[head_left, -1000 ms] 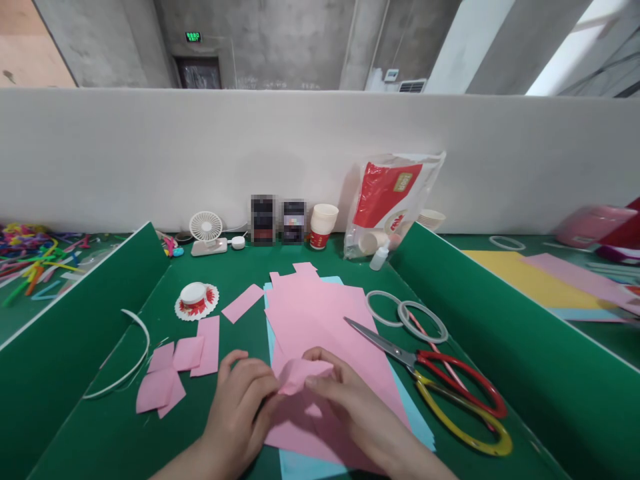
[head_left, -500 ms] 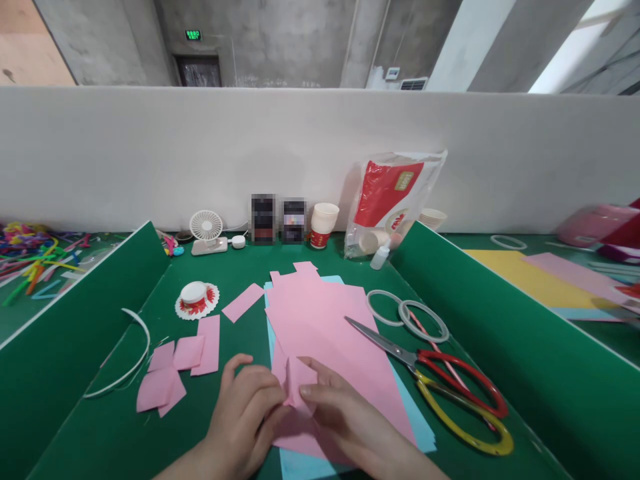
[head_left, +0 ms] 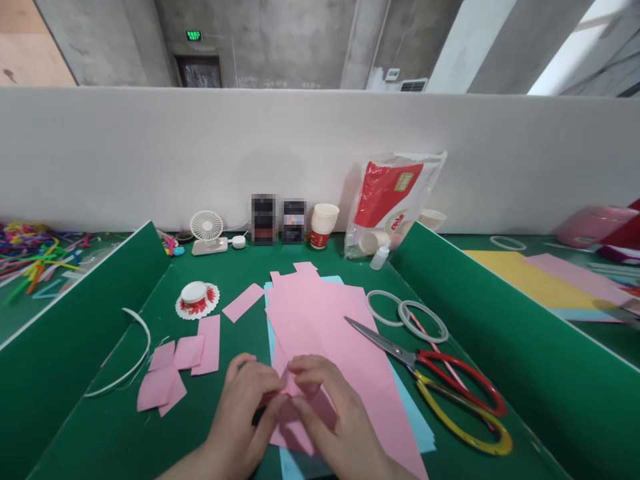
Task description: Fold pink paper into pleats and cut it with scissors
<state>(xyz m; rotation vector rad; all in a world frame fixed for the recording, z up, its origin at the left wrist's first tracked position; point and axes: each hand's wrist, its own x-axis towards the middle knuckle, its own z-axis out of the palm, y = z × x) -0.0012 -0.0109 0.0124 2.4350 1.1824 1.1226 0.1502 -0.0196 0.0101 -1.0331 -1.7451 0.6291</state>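
Between the fingertips of both hands is a small folded piece of pink paper (head_left: pixel 289 385), mostly covered by the fingers. My left hand (head_left: pixel 246 403) pinches its left side, thumb below and fingers above. On the other side, my right hand (head_left: pixel 333 410) grips it between thumb and curled fingers. Beneath them lies a stack of pink sheets (head_left: pixel 320 320) over light blue sheets (head_left: pixel 423 430). Big scissors (head_left: pixel 413 365) with one red and one yellow handle rest partly on the stack at the right. Several cut pink pieces (head_left: pixel 157 389) lie left of my hands.
Green dividers (head_left: pixel 85 340) edge the workspace on both sides. Tape rings (head_left: pixel 424 321) and a white glue bottle (head_left: pixel 380 258) sit at the right. A small paper hat shape (head_left: pixel 197 299) is at the left. Farther back stand a fan (head_left: pixel 207 230), paper cups (head_left: pixel 323 227) and a plastic-wrapped pack (head_left: pixel 393 197).
The pink paper, upright and showing more before, is now lower and largely hidden by the fingers. My right hand has turned, its fingers curling over the paper's top.
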